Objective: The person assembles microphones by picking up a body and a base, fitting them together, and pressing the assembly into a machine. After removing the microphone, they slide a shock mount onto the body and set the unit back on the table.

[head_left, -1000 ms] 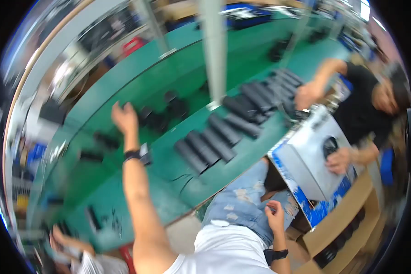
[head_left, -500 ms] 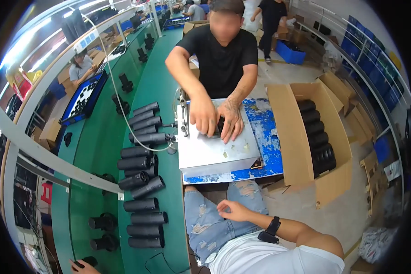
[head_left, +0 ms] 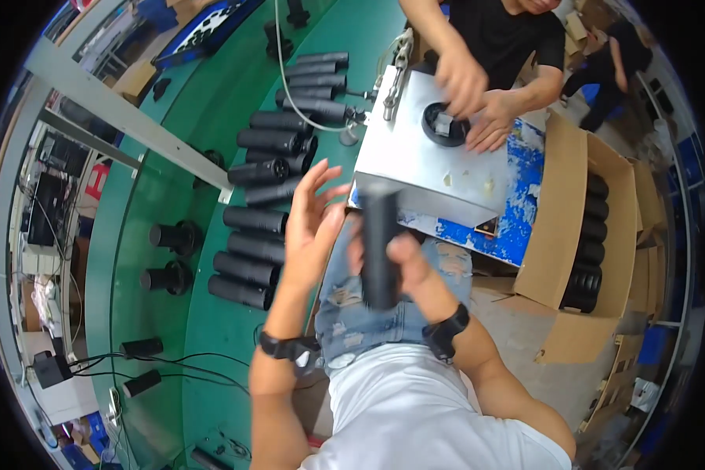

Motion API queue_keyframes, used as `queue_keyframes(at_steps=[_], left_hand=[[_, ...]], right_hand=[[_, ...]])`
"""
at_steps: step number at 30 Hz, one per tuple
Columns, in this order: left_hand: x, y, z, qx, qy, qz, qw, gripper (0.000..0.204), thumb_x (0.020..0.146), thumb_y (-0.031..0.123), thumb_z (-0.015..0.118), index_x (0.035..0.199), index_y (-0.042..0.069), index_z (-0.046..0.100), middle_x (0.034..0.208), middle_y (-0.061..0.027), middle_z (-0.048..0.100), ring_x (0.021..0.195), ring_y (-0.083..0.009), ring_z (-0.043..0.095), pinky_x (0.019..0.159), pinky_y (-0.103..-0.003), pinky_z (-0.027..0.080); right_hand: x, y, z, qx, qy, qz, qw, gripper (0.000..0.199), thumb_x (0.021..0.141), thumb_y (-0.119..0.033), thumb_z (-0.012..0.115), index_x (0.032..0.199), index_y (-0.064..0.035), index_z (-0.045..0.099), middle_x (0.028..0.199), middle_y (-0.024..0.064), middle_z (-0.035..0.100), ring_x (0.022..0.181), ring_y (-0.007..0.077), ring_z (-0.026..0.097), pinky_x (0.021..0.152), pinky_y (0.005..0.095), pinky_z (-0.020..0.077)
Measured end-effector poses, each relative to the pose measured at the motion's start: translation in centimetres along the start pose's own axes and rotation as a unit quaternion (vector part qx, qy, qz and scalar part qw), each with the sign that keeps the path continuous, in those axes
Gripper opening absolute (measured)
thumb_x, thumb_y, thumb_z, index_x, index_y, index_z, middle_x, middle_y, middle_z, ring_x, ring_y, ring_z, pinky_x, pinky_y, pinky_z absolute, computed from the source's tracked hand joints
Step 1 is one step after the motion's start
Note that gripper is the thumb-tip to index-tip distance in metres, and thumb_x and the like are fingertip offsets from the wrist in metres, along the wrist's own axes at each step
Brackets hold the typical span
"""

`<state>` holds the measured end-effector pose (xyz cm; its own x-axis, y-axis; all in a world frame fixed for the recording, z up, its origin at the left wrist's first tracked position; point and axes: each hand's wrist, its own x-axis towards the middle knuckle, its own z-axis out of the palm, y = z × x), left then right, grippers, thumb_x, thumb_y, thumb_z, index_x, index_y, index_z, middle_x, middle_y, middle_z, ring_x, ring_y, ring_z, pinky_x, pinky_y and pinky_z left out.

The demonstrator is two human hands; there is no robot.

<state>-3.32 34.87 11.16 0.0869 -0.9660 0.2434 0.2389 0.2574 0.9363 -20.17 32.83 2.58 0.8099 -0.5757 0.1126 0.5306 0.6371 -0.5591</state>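
From here, the held tube point(head_left: 381, 262) looks matt black plastic; the box point(head_left: 403, 157), smooth satin metal; the stand top point(head_left: 523, 188), rough flaking paint; the bench point(head_left: 227, 333), glossy green; the carton point(head_left: 560, 211), matt cardboard.

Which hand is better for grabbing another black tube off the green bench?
Probably the left hand: it looks empty and is nearer the bench tubes; the right hand holds a black tube.

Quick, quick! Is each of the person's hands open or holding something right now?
Left hand: open, holding nothing.
Right hand: closed around a black tube.
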Motion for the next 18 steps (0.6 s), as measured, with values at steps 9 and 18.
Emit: queue_keyframes(at_steps=[9,18], left_hand=[[-5.1,-7.8,8.2,0.042,-0.032,-0.084,0.995,0.051,0.091,0.033,0.06,0.127,0.0,0.047,0.113,-0.0134,0.058,0.093,-0.0196,0.061,0.078,-0.03,0.05],[-3.3,-9.5,8.3,-0.439,-0.144,-0.411,0.786,0.074,0.096,0.062,0.019,0.109,0.001,0.06,0.083,-0.0126,0.067,0.05,-0.0228,0.058,0.047,-0.034,0.049]], right_hand=[[-3.7,-6.3,-1.0,-0.13,0.197,-0.258,0.937,0.067,0.083,-0.043,0.068,0.13,-0.0073,0.037,0.116,0.0089,0.051,0.11,0.0242,0.051,0.1,0.0399,0.0416],[-4.1,-11.2,-3.8,-0.057,-0.123,-0.3,0.944,0.069,0.074,-0.04,0.08,0.121,-0.0121,0.037,0.101,0.0028,0.05,0.103,0.0189,0.051,0.103,0.0426,0.0377]])
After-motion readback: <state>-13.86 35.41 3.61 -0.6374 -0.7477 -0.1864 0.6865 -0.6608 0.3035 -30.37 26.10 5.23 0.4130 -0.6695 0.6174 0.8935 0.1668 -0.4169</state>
